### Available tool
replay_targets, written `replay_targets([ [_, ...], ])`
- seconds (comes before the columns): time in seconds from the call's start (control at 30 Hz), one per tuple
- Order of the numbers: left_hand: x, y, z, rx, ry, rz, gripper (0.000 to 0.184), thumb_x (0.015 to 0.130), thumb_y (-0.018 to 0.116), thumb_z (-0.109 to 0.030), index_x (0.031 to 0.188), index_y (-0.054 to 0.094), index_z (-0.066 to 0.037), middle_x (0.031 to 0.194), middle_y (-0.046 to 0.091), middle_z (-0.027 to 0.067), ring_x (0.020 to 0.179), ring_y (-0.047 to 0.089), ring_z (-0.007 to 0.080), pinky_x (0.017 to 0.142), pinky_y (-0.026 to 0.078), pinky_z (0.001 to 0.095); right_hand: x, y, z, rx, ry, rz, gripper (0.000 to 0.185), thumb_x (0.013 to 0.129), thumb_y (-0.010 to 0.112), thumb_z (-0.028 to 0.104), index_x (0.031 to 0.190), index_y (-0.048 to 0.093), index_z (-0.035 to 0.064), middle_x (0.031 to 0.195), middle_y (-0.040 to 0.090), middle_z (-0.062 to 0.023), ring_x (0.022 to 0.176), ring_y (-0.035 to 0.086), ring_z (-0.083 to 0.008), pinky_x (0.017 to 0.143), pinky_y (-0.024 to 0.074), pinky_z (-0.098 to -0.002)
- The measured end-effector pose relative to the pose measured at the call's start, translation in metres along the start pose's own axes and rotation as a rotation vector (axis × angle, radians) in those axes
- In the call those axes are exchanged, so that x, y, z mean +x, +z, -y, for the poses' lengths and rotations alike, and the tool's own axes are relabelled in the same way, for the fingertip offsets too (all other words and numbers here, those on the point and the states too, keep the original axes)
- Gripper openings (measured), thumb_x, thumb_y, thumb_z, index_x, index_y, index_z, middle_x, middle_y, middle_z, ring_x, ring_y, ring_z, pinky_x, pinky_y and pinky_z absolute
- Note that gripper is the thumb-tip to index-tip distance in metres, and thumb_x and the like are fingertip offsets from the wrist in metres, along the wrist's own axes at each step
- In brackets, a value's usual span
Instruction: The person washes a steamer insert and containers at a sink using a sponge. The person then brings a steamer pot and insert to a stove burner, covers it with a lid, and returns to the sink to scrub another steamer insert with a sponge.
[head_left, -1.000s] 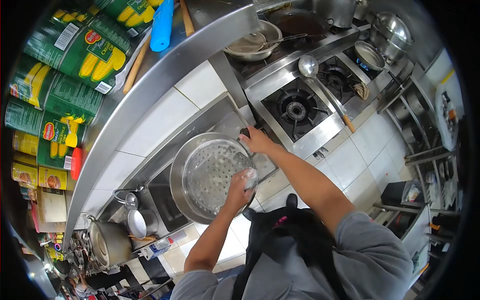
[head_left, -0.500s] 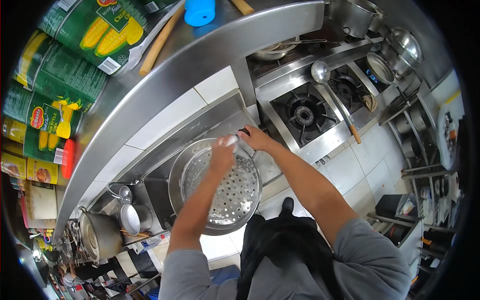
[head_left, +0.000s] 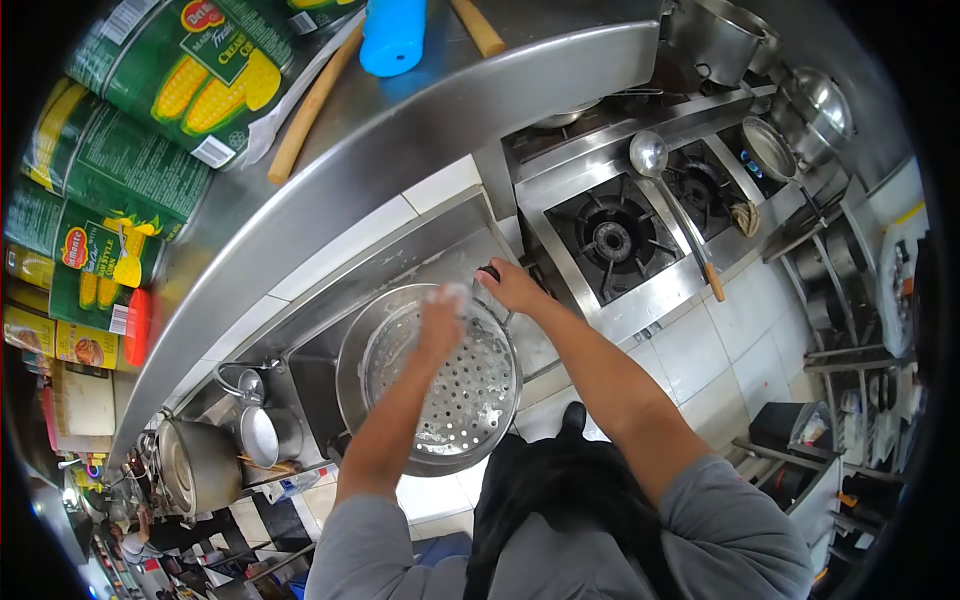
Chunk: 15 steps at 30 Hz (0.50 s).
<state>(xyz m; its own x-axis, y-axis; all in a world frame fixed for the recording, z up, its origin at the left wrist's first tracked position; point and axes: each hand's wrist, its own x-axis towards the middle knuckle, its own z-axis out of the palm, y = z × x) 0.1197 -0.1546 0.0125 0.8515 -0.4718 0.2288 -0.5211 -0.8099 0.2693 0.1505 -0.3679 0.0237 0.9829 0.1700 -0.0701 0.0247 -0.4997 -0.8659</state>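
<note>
A large round metal steamer pot (head_left: pixel 345 375) with a perforated bottom (head_left: pixel 455 395) rests at the sink, its surface wet with whitish suds. My right hand (head_left: pixel 512 290) is wrapped around the dark side handle (head_left: pixel 488 273) at the pot's far right rim. Over the inside of the far rim, my left hand (head_left: pixel 440 318) is closed and blurred by motion. Something pale and whitish shows at its fingers; suds or a scrubbing pad, I cannot tell which.
Right of the sink stands a gas stove (head_left: pixel 612 238) with a long wooden-handled ladle (head_left: pixel 685 215) across it. A steel shelf (head_left: pixel 330 150) with large corn cans (head_left: pixel 215 75) overhangs the left. Near the faucet (head_left: pixel 235 375) are a small pot (head_left: pixel 265 440) and a large pot (head_left: pixel 195 465).
My left hand has moved slightly left and down, away from the right hand, along the pot's inner side. My right hand stays on the handle. The view has shifted a little.
</note>
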Motion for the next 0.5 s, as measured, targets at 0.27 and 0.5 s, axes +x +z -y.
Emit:
replay_targets([
  [0.27, 0.029, -0.035, -0.014, -0.017, 0.148, 0.143, 0.028, 0.064, 0.064, -0.004, 0.093, 0.064, -0.006, 0.116, 0.056, 0.0137, 0.112, 0.052, 0.0373, 0.092, 0.04, 0.0537, -0.008, 0.006, -0.001, 0.038, 0.008, -0.035, 0.045, 0.094, 0.056, 0.045, 0.103, 0.058, 0.0001, 0.098, 0.065, -0.0269, 0.092, 0.063, -0.0441, 0.079, 0.0485, -0.0482],
  [0.5, 0.012, 0.011, 0.076, 0.358, -0.037, -0.13, 0.043, 0.071, 0.067, -0.01, 0.114, 0.063, -0.009, 0.119, 0.059, 0.0152, 0.116, 0.053, 0.0365, 0.091, 0.039, 0.0563, -0.023, 0.005, 0.001, 0.075, 0.083, -0.068, 0.049, 0.093, 0.057, 0.047, 0.105, 0.056, -0.0007, 0.105, 0.064, -0.0278, 0.1, 0.061, -0.0456, 0.084, 0.0484, -0.0488],
])
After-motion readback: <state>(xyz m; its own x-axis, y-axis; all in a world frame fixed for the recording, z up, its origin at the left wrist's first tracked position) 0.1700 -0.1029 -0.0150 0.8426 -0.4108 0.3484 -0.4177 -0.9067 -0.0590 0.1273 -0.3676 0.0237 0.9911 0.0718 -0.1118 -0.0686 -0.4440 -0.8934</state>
